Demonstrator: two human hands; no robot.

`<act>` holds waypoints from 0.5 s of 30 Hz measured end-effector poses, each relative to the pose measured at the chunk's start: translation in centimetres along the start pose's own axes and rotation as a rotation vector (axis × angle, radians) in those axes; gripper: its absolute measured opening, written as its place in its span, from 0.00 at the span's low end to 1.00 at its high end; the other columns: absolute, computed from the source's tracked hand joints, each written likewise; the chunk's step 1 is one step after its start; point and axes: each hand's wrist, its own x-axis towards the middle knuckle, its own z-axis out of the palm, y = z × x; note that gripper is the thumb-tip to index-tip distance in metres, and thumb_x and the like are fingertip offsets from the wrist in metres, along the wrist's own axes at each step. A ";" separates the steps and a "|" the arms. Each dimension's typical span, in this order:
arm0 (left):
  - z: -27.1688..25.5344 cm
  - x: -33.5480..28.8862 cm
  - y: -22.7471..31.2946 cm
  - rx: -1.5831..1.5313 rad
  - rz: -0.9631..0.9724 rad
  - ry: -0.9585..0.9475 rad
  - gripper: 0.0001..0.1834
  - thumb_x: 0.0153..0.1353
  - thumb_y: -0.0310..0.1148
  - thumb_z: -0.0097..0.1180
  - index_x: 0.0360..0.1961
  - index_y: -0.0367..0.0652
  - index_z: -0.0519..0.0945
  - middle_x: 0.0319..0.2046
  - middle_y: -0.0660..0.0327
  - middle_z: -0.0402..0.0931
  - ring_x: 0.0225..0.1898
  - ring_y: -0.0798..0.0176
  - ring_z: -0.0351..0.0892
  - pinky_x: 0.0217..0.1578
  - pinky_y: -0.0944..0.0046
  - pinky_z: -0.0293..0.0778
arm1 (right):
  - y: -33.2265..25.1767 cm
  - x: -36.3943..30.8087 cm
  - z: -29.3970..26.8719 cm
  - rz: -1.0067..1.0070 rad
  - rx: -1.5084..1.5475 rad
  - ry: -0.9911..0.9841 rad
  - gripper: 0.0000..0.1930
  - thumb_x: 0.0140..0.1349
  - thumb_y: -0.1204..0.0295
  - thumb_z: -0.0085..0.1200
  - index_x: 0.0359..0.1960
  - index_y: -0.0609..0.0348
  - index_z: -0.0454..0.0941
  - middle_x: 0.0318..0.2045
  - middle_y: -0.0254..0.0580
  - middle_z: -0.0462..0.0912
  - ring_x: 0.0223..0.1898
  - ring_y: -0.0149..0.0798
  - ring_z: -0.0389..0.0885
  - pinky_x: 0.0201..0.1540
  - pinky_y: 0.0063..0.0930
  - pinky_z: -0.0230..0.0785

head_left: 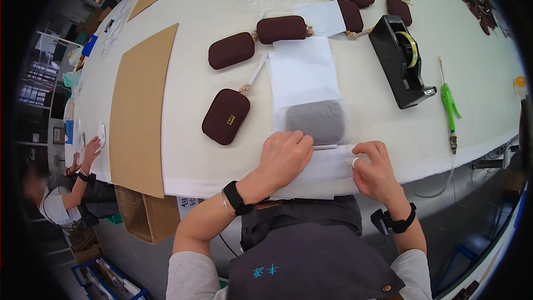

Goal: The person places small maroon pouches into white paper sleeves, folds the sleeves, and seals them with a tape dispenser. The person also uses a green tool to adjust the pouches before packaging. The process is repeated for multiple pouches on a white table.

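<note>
Flat on the table lies a strip of white tissue paper [305, 72], and a grey-looking pouch [315, 123] shows through a translucent layer at its near end. My left hand [286, 158] is closed, fingers curled down at the sheet's near part, beside a thin pale strip [325, 147]. To its right, my right hand [377, 172] bends its fingers and thumb together at the right edge of the near sheet [327, 165]; a white cover sits on one fingertip. Left of the paper lies a dark maroon zip pouch [226, 116] with a white-wrapped strap.
More maroon pouches [231, 50] lie beyond the paper. A black tape dispenser [397, 64] and a green air-blow gun [447, 103] with a hose are at right. Cardboard [141, 111] covers the left edge, above an open box [147, 214]. A co-worker [69, 194] works at far left.
</note>
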 end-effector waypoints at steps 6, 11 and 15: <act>0.0 0.1 0.1 0.007 -0.015 0.007 0.08 0.49 0.29 0.61 0.21 0.45 0.73 0.18 0.62 0.69 0.20 0.56 0.72 0.23 0.58 0.67 | 0.1 -1.6 -0.6 0.067 0.005 0.005 0.15 0.38 0.85 0.53 0.31 0.58 0.74 0.45 0.43 0.72 0.45 0.48 0.69 0.48 0.40 0.62; -0.1 0.2 0.1 0.010 -0.016 -0.012 0.08 0.49 0.29 0.61 0.20 0.45 0.73 0.18 0.62 0.70 0.20 0.56 0.73 0.23 0.58 0.67 | 0.3 -1.6 -0.2 0.078 0.042 0.038 0.14 0.38 0.85 0.53 0.30 0.58 0.71 0.43 0.43 0.73 0.43 0.47 0.70 0.46 0.39 0.62; -0.1 0.2 0.0 0.010 -0.015 -0.013 0.08 0.49 0.28 0.62 0.20 0.45 0.73 0.18 0.62 0.70 0.20 0.56 0.73 0.23 0.58 0.67 | 0.7 -2.2 -0.2 0.096 0.052 0.055 0.13 0.40 0.85 0.53 0.30 0.58 0.71 0.39 0.40 0.73 0.39 0.44 0.70 0.43 0.36 0.61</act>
